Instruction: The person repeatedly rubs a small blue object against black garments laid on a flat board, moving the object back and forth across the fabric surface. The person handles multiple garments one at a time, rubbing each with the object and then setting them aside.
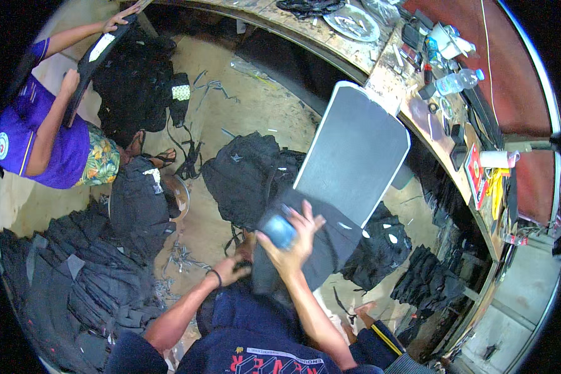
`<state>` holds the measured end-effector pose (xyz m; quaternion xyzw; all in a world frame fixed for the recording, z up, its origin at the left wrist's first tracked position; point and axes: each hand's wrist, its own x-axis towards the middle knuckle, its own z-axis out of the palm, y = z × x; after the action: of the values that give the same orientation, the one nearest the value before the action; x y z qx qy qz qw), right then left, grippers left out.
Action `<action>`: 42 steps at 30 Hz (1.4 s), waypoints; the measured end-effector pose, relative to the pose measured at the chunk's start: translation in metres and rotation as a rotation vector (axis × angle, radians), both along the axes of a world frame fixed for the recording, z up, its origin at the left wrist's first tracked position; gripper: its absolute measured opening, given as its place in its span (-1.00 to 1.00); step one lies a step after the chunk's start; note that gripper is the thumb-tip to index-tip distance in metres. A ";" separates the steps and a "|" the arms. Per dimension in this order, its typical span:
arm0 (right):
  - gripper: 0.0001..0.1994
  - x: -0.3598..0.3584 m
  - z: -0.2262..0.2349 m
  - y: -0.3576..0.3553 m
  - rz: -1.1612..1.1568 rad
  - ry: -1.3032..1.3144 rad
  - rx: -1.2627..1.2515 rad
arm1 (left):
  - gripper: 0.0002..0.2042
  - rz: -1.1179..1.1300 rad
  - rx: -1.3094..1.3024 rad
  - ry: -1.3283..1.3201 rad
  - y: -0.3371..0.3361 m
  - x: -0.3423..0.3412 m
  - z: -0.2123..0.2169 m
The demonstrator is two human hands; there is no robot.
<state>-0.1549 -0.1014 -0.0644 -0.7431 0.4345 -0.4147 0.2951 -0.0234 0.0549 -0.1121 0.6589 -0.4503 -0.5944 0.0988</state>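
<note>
A dark grey board (355, 146) with a pale rim slopes from the workbench toward me. Black cloth (321, 240) covers its near end. Over that cloth is my right hand (293, 243), its fingers curved around a blurred, shiny blue object (277, 231) whose kind I cannot make out. My left hand (232, 269), with a dark band at the wrist, is closed at the cloth's left edge, gripping a fold of it; the fingertips are partly hidden. Just beyond my hands lies a black fabric bag (243, 171) on the floor.
A cluttered wooden workbench (445, 146) curves along the far and right side, with a water bottle (460, 81) and a white roll (495, 159). Black fabric pieces (87, 274) pile up at left. A person in purple (56, 134) holds a long black piece (93, 65). Another person's leg (377, 340) shows lower right.
</note>
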 end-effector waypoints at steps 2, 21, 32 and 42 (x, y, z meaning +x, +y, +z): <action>-0.23 0.053 0.012 -0.027 0.210 0.122 0.078 | -0.52 0.521 -0.034 -0.033 -0.016 0.017 0.007; -0.38 -0.095 -0.016 -0.277 -0.540 -0.056 -0.082 | 0.54 0.241 -0.752 -0.800 -0.351 -0.053 0.044; -0.60 -0.097 0.035 -0.166 -0.046 0.446 -0.186 | 0.38 0.015 -0.885 -0.685 -0.418 -0.034 0.041; -0.69 -0.092 0.067 -0.109 0.172 0.526 -0.015 | 0.31 0.045 -1.026 -0.705 -0.415 -0.037 0.032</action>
<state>-0.2469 -0.2104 0.0030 -0.8616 0.4285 -0.1840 0.2006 -0.0602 -0.3602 -0.0801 0.6933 -0.6702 -0.0468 0.2607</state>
